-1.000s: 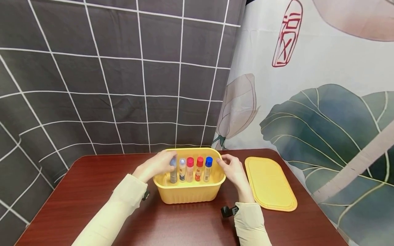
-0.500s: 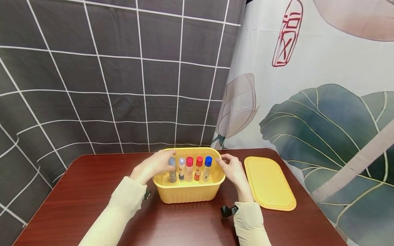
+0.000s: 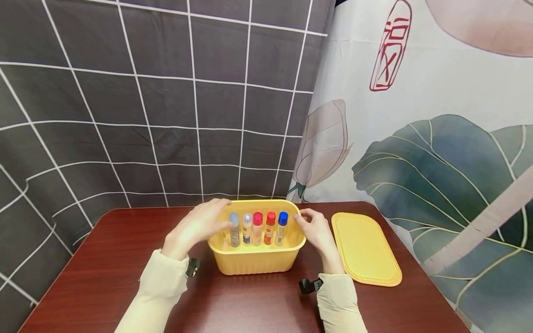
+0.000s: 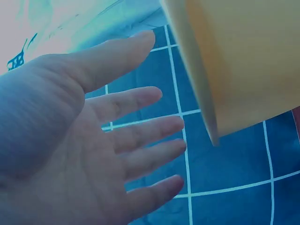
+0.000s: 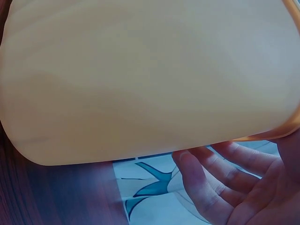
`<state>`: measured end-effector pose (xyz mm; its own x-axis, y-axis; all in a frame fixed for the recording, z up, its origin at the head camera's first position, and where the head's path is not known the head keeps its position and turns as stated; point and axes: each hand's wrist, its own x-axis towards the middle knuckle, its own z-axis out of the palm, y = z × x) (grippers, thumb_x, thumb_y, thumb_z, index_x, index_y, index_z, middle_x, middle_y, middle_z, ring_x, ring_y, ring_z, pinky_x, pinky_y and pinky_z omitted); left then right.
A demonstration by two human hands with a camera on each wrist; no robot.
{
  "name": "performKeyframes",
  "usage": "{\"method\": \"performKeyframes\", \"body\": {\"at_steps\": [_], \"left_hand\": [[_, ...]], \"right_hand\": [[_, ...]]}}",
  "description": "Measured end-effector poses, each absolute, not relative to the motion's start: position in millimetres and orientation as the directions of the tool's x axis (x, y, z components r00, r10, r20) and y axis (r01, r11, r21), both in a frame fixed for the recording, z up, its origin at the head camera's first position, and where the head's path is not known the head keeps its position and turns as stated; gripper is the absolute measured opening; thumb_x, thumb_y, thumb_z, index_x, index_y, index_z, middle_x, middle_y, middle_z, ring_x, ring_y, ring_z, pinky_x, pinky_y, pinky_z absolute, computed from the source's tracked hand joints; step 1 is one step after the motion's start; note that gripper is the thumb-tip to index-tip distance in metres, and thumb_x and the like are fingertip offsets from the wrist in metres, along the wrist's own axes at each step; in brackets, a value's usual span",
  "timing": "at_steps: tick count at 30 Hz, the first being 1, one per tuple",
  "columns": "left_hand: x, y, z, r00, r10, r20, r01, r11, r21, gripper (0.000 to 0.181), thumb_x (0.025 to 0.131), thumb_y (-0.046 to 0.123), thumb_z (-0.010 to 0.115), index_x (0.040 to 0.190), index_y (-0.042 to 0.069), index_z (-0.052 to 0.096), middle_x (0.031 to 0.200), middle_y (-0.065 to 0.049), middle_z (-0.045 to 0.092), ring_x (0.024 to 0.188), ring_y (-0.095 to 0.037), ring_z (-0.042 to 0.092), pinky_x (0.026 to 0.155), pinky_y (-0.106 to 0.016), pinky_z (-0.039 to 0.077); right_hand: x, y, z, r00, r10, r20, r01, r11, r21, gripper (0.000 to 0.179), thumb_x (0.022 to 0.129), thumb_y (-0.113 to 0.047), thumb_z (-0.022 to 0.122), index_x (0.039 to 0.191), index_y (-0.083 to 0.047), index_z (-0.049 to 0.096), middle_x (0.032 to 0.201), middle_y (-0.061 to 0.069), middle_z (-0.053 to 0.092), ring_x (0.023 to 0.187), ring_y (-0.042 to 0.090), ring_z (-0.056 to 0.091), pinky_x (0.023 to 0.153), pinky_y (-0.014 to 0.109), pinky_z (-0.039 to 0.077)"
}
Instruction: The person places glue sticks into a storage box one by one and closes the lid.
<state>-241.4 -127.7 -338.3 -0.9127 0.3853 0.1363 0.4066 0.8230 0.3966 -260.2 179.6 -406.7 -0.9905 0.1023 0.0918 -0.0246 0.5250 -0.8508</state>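
Note:
A yellow plastic box (image 3: 258, 263) stands on the table with several small clear capped tubes upright in a row inside, resembling glue bottles. The leftmost tube (image 3: 235, 236) has a grey-blue cap; beside it are a pale-capped tube (image 3: 247, 235), a pink-red one (image 3: 257, 233), a red one (image 3: 269, 233) and a blue-capped one (image 3: 281, 233). My left hand (image 3: 200, 224) reaches over the box's left rim, fingers spread and holding nothing, thumb near the leftmost tube. In the left wrist view its fingers are extended beside the box wall. My right hand (image 3: 316, 231) holds the box's right rim.
A yellow lid (image 3: 366, 247) lies flat on the reddish-brown table (image 3: 137, 259) to the right of the box. Behind the table hang a dark grid-patterned cloth (image 3: 166, 106) and a white cloth with a lotus print (image 3: 433, 166). Each wrist carries a small black camera.
My left hand has let go of the leftmost tube and drawn back to the left, its fingers spreading. The tube stands in the row. My right hand has stayed at the rim.

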Motion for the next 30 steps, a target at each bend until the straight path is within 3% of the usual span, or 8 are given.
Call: {"method": "performKeyframes", "body": {"at_steps": [5, 10, 22, 30], "left_hand": [[-234.6, -134.2, -347.4, -0.921, 0.342, 0.187, 0.39, 0.803, 0.451, 0.055, 0.091, 0.029, 0.068, 0.136, 0.002, 0.053, 0.136, -0.017, 0.053, 0.127, -0.035, 0.047, 0.103, -0.053, 0.037], [-232.4, -141.6, -363.4, -0.959, 0.224, 0.175, 0.284, 0.788, 0.546, 0.06, 0.093, 0.033, 0.065, 0.142, 0.004, 0.047, 0.143, -0.019, 0.047, 0.13, -0.037, 0.044, 0.103, -0.056, 0.036], [-234.3, -147.6, -383.9, -0.988, 0.087, 0.129, 0.149, 0.764, 0.627, 0.057, 0.096, 0.035, 0.059, 0.137, -0.005, 0.048, 0.135, -0.028, 0.051, 0.123, -0.045, 0.048, 0.102, -0.059, 0.036], [-236.0, -146.9, -389.7, -0.991, 0.035, 0.127, 0.114, 0.716, 0.689, 0.044, 0.096, 0.031, 0.06, 0.125, -0.002, 0.059, 0.116, -0.021, 0.065, 0.103, -0.036, 0.061, 0.09, -0.053, 0.047]], "right_hand": [[-260.2, 181.4, -406.1, -0.991, 0.11, 0.082, -0.013, 0.519, -0.855, 0.032, 0.095, -0.023, 0.065, 0.117, 0.0, 0.065, 0.101, 0.015, 0.066, 0.091, 0.036, 0.065, 0.076, 0.038, 0.056], [-260.1, 181.6, -405.8, -0.991, 0.104, 0.082, -0.015, 0.522, -0.853, 0.034, 0.095, -0.024, 0.064, 0.118, 0.0, 0.064, 0.102, 0.015, 0.066, 0.092, 0.036, 0.065, 0.076, 0.038, 0.056], [-259.0, 179.7, -405.8, -0.991, 0.102, 0.082, -0.018, 0.52, -0.854, 0.032, 0.095, -0.024, 0.065, 0.117, 0.0, 0.065, 0.098, 0.014, 0.065, 0.09, 0.036, 0.064, 0.074, 0.036, 0.056], [-259.6, 179.4, -405.4, -0.992, 0.096, 0.086, -0.024, 0.521, -0.853, 0.032, 0.095, -0.023, 0.064, 0.117, 0.0, 0.065, 0.099, 0.015, 0.066, 0.09, 0.036, 0.065, 0.073, 0.036, 0.056]]}}
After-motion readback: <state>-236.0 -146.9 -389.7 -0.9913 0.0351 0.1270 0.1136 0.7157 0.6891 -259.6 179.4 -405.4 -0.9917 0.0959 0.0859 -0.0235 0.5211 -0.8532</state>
